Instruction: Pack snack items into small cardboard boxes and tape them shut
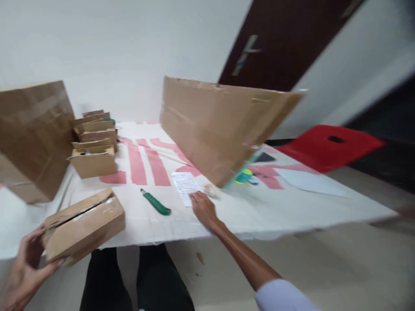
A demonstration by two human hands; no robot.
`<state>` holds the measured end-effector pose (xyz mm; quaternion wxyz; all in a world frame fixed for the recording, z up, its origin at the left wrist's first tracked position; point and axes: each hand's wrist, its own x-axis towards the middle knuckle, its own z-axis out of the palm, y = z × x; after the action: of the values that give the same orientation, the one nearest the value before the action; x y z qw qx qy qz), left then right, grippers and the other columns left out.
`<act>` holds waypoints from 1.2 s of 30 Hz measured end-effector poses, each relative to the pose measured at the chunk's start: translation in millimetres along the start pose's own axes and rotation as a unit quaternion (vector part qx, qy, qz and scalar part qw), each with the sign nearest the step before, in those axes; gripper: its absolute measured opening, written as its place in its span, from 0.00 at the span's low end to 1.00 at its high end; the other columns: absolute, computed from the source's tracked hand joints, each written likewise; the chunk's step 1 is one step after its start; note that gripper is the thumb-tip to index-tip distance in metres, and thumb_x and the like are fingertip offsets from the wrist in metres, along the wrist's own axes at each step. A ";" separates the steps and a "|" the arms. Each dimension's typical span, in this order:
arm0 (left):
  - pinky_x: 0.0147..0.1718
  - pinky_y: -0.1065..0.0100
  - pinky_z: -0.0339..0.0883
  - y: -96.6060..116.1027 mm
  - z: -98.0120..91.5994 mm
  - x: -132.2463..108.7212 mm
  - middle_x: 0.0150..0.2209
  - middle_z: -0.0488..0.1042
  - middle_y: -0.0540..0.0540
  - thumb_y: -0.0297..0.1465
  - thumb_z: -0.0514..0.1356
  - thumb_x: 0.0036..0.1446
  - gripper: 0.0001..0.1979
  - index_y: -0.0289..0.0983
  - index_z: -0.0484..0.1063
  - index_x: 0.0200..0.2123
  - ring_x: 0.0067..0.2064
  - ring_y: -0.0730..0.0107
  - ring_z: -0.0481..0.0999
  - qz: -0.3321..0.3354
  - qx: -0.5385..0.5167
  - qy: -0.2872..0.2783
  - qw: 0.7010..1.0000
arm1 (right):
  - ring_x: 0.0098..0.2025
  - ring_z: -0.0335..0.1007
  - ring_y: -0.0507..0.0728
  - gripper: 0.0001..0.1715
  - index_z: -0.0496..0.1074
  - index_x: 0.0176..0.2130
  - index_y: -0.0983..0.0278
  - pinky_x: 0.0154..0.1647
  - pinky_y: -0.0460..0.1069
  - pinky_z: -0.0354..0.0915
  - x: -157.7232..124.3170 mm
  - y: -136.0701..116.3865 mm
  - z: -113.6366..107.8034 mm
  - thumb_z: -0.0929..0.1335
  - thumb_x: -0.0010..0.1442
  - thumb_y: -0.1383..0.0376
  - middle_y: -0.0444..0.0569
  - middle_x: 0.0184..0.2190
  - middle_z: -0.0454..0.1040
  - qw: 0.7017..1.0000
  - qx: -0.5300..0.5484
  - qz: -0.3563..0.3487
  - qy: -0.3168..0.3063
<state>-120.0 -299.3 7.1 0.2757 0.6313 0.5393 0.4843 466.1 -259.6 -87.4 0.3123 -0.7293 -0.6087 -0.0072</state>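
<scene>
At the table's front left, my left hand grips one end of a small brown cardboard box. A dark gap runs along the box's upper side, and shiny tape covers its far end. My right hand is closed at the lower right corner of a white sheet of paper with writing on it. The fingertips are partly hidden, but they seem to pinch the paper's edge. Between the two hands lies a green utility knife on the white tablecloth.
Large cardboard boxes stand at left and centre right. Several small open boxes line up beside the left one. Yellow-green tape rolls and a white sheet lie to the right. A red chair stands beyond the table.
</scene>
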 end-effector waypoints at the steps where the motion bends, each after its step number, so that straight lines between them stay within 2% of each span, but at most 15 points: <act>1: 0.56 0.45 0.78 0.7 -3.7 -3.7 0.62 0.73 0.46 0.54 0.80 0.35 0.43 0.53 0.68 0.53 0.64 0.42 0.73 -0.014 -0.014 -0.004 1.000 | 0.43 0.70 0.62 0.15 0.72 0.37 0.62 0.47 0.55 0.66 -2.1 1.8 0.7 0.58 0.66 0.67 0.57 0.37 0.77 1.000 0.009 -0.007 0.006; 4: 0.60 0.47 0.74 9.0 -8.8 -9.4 0.70 0.65 0.35 0.52 0.78 0.41 0.42 0.46 0.66 0.55 0.71 0.38 0.65 -0.030 -0.027 -0.037 0.999 | 0.42 0.72 0.63 0.14 0.74 0.39 0.62 0.44 0.56 0.69 -4.5 -4.1 2.3 0.60 0.65 0.64 0.57 0.38 0.77 0.995 0.048 -0.031 0.086; 6: 0.61 0.48 0.72 15.4 -8.7 -10.9 0.73 0.60 0.34 0.50 0.78 0.45 0.41 0.46 0.65 0.57 0.73 0.39 0.63 -0.034 -0.020 -0.056 0.998 | 0.40 0.73 0.62 0.15 0.75 0.40 0.62 0.41 0.56 0.70 -7.1 -25.9 0.4 0.61 0.66 0.61 0.56 0.38 0.77 0.987 0.098 -0.057 0.111; 9: 0.63 0.47 0.70 21.1 -6.0 -12.1 0.74 0.58 0.33 0.51 0.78 0.44 0.42 0.47 0.65 0.58 0.73 0.40 0.62 -0.043 -0.012 -0.069 0.997 | 0.38 0.75 0.60 0.14 0.76 0.41 0.61 0.38 0.54 0.72 -15.7 -84.5 -5.6 0.63 0.70 0.59 0.53 0.37 0.78 0.971 0.204 -0.105 0.061; 13: 0.64 0.47 0.69 24.7 0.2 -9.8 0.75 0.56 0.34 0.54 0.75 0.47 0.41 0.46 0.67 0.59 0.72 0.39 0.63 -0.044 -0.012 -0.080 0.996 | 0.43 0.77 0.59 0.13 0.77 0.45 0.61 0.41 0.53 0.75 -26.8 -169.5 -9.6 0.66 0.72 0.57 0.52 0.41 0.78 0.933 0.317 -0.162 -0.046; 15: 0.65 0.49 0.69 27.8 3.4 -6.9 0.74 0.56 0.35 0.52 0.75 0.50 0.37 0.45 0.69 0.57 0.72 0.40 0.63 -0.035 -0.012 -0.094 0.995 | 0.45 0.77 0.59 0.14 0.77 0.51 0.60 0.42 0.53 0.76 -29.0 -198.5 -8.8 0.67 0.71 0.57 0.53 0.45 0.78 0.916 0.346 -0.186 -0.083; 17: 0.64 0.50 0.69 31.9 5.7 -3.7 0.72 0.58 0.36 0.50 0.75 0.51 0.34 0.44 0.71 0.56 0.72 0.41 0.62 -0.018 -0.018 -0.110 0.994 | 0.47 0.77 0.59 0.17 0.75 0.55 0.60 0.43 0.54 0.77 -29.5 -216.1 -7.4 0.68 0.71 0.57 0.54 0.48 0.77 0.903 0.363 -0.204 -0.105; 21: 0.65 0.49 0.69 37.9 7.9 0.4 0.69 0.60 0.36 0.49 0.75 0.51 0.38 0.46 0.69 0.61 0.72 0.40 0.61 0.008 -0.022 -0.141 0.990 | 0.49 0.76 0.60 0.18 0.74 0.56 0.59 0.44 0.55 0.77 -29.8 -227.5 -6.9 0.69 0.69 0.60 0.53 0.48 0.77 0.897 0.367 -0.221 -0.112; 28: 0.68 0.40 0.61 34.7 9.6 -0.7 0.76 0.51 0.37 0.56 0.75 0.46 0.55 0.49 0.57 0.73 0.75 0.33 0.53 -0.016 -0.024 -0.160 0.987 | 0.50 0.76 0.60 0.10 0.75 0.49 0.58 0.46 0.55 0.77 -34.5 -224.8 -14.4 0.71 0.67 0.65 0.53 0.48 0.76 0.899 0.351 -0.256 -0.051; 32: 0.68 0.40 0.61 29.3 10.5 -1.3 0.79 0.46 0.38 0.66 0.65 0.50 0.57 0.48 0.52 0.76 0.76 0.31 0.52 -0.023 -0.079 -0.179 0.980 | 0.49 0.76 0.59 0.10 0.75 0.46 0.57 0.50 0.56 0.76 -41.8 -224.3 -21.0 0.69 0.67 0.71 0.51 0.45 0.76 0.886 0.341 -0.314 0.003; 36: 0.68 0.42 0.62 26.0 9.6 -2.2 0.79 0.47 0.39 0.68 0.56 0.57 0.53 0.46 0.52 0.76 0.77 0.33 0.50 -0.024 -0.112 -0.183 0.976 | 0.48 0.76 0.59 0.15 0.76 0.44 0.57 0.45 0.55 0.77 -52.5 -218.7 -24.2 0.66 0.66 0.75 0.52 0.45 0.77 0.883 0.315 -0.348 0.018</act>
<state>-100.4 -306.6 25.4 0.4501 0.6614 0.4371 0.4110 266.3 -303.2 9.2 0.5140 -0.3333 -0.7878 0.0632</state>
